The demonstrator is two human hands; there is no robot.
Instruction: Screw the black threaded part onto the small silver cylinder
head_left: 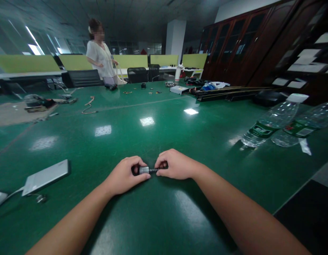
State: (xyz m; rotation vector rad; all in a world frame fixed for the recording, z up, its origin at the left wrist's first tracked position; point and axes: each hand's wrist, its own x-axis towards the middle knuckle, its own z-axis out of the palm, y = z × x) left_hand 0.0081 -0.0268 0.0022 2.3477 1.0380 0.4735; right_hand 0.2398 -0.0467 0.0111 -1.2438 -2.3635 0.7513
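Low over the green tabletop (126, 141), my left hand (125, 174) is closed around a small silver metal cylinder (144, 170), thumb in front and fingers behind. A thin dark shaft (152, 170), seemingly ridged, runs from the cylinder's right end. My right hand (172, 164) pinches the far end of this shaft between thumb and fingers. The cylinder lies sideways, roughly level, between the two hands. Its left end is hidden in my left palm, and the shaft's right tip is covered by my right fingers.
Left lies a grey power bank (47, 177) with a white cable, beside a small metal part (41, 198). Two clear water bottles (275, 118) stand right. Dark metal rails (222, 92), a white box (179, 89) and tools lie at the back, where a person (101, 60) stands.
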